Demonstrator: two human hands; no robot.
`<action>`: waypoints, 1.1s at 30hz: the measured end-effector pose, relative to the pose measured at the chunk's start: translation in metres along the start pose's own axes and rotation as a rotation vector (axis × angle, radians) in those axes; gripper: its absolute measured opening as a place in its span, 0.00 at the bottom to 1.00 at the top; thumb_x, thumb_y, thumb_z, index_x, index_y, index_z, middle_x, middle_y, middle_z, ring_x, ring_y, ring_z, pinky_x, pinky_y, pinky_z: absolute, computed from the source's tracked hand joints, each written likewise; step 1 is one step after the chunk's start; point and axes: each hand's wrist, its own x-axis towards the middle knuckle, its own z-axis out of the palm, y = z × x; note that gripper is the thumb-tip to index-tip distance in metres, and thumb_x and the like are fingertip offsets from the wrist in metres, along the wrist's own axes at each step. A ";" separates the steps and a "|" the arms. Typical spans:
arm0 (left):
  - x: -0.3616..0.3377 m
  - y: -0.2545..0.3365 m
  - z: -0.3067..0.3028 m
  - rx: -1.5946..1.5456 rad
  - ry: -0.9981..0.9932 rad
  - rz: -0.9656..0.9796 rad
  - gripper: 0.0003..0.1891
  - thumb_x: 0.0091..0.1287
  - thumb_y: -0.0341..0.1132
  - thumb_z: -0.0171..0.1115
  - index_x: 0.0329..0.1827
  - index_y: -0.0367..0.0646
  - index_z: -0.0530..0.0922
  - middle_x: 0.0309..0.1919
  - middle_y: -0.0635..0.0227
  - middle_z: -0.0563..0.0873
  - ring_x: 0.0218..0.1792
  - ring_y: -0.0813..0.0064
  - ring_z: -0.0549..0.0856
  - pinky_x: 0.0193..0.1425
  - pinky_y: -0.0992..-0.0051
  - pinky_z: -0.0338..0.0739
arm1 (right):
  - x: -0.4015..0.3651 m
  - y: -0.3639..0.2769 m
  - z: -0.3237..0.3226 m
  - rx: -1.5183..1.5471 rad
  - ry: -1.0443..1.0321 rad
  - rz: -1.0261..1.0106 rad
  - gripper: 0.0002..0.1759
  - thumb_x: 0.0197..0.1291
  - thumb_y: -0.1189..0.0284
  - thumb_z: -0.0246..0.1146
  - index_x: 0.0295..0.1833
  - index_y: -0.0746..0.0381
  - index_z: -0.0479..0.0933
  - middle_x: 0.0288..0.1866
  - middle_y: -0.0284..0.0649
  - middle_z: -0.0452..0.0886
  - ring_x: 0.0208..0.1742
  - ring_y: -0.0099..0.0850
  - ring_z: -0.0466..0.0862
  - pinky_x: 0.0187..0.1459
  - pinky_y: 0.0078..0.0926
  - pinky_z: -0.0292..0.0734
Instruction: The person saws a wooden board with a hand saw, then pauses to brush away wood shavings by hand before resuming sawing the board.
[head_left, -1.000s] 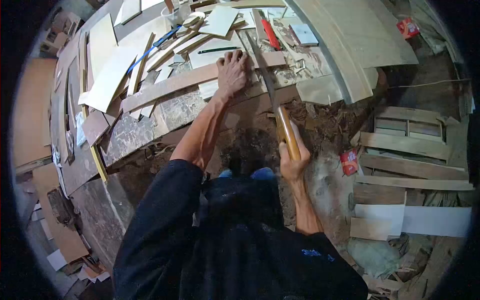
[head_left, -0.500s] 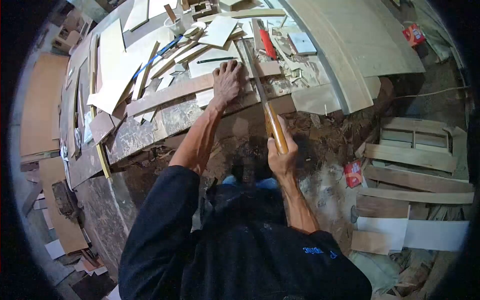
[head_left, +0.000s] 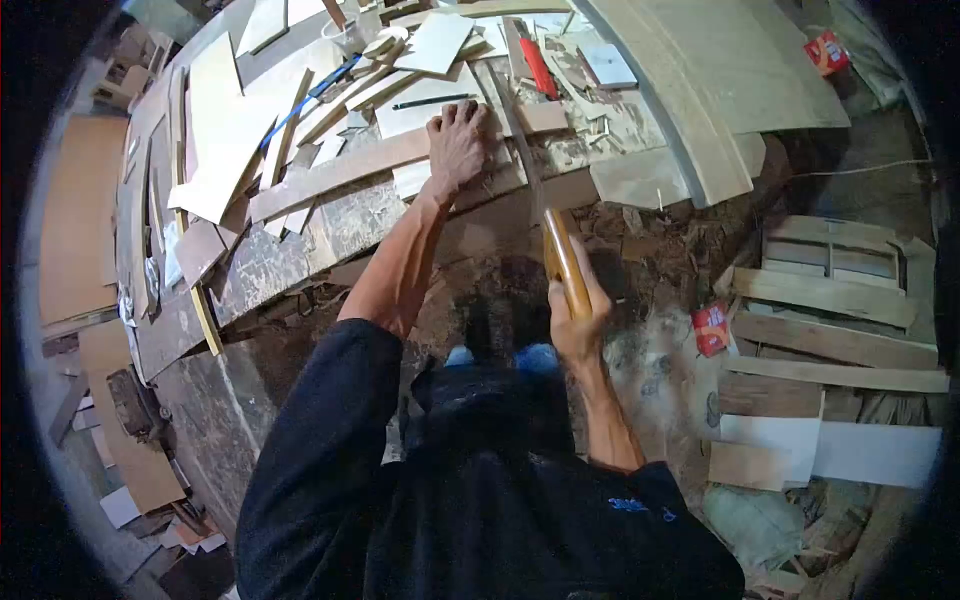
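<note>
My right hand (head_left: 580, 310) is wrapped round the wooden handle of a handsaw (head_left: 568, 260). Its long, narrow blade (head_left: 520, 140) points away from me and crosses a flat wooden strip (head_left: 340, 180) near the strip's right end. Just left of the blade, my left hand (head_left: 459, 148) presses on that strip, fingers curled over its far side. Beyond these knuckles a dark pencil-like stick (head_left: 432, 101) rests on a pale board. A red-handled tool (head_left: 537, 68) lies right of the blade's far part. Whether the blade has cut into the strip cannot be made out.
Offcuts and pale sheets (head_left: 215, 130) cover the workbench (head_left: 350, 228), with a blue stick (head_left: 320, 90) among them. A white cup (head_left: 342, 38) stands at the back. Long boards (head_left: 690, 110) lie at right. Floor-level wooden frames (head_left: 830, 295) and a red packet (head_left: 710, 330) sit lower right.
My right hand has drawn the saw back toward my body, so its handle is farther from the bench edge. My left hand stays on the strip. The whole view has shifted slightly.
</note>
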 end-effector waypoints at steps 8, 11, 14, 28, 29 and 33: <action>-0.002 -0.001 0.007 0.020 -0.014 -0.001 0.30 0.56 0.39 0.61 0.65 0.52 0.69 0.61 0.64 0.71 0.62 0.60 0.67 0.61 0.54 0.62 | 0.021 0.000 0.005 -0.036 -0.017 -0.031 0.30 0.60 0.84 0.53 0.70 0.68 0.66 0.64 0.56 0.75 0.64 0.43 0.78 0.61 0.34 0.75; 0.001 0.001 0.005 0.017 0.043 -0.013 0.26 0.59 0.43 0.62 0.63 0.50 0.71 0.60 0.65 0.72 0.61 0.61 0.69 0.60 0.54 0.62 | 0.026 0.002 0.011 -0.022 0.005 -0.100 0.29 0.60 0.84 0.53 0.70 0.68 0.66 0.64 0.56 0.75 0.64 0.43 0.78 0.60 0.33 0.76; 0.003 0.006 -0.008 -0.030 -0.003 -0.011 0.25 0.62 0.47 0.61 0.61 0.49 0.73 0.60 0.66 0.72 0.60 0.61 0.69 0.60 0.54 0.62 | -0.026 -0.002 -0.011 -0.091 -0.005 -0.090 0.31 0.60 0.83 0.55 0.71 0.67 0.65 0.65 0.55 0.75 0.61 0.43 0.81 0.58 0.32 0.77; 0.001 0.001 -0.005 0.004 0.009 -0.008 0.28 0.58 0.41 0.62 0.63 0.50 0.72 0.58 0.65 0.72 0.60 0.61 0.69 0.61 0.55 0.61 | -0.034 -0.008 -0.016 -0.090 0.009 -0.086 0.31 0.58 0.83 0.55 0.70 0.64 0.68 0.61 0.51 0.79 0.55 0.34 0.82 0.54 0.30 0.78; 0.002 0.000 -0.007 -0.012 0.013 -0.008 0.27 0.58 0.42 0.62 0.63 0.50 0.72 0.59 0.65 0.72 0.60 0.61 0.69 0.60 0.55 0.61 | -0.037 -0.009 -0.017 -0.102 0.010 -0.080 0.31 0.58 0.83 0.55 0.70 0.65 0.68 0.61 0.51 0.79 0.54 0.34 0.83 0.53 0.30 0.78; -0.001 0.001 -0.002 0.003 0.048 0.010 0.27 0.58 0.43 0.63 0.62 0.49 0.73 0.59 0.65 0.72 0.60 0.62 0.69 0.60 0.55 0.61 | 0.034 -0.007 0.013 -0.016 -0.050 0.080 0.30 0.61 0.83 0.54 0.71 0.66 0.66 0.61 0.57 0.78 0.61 0.42 0.80 0.57 0.31 0.77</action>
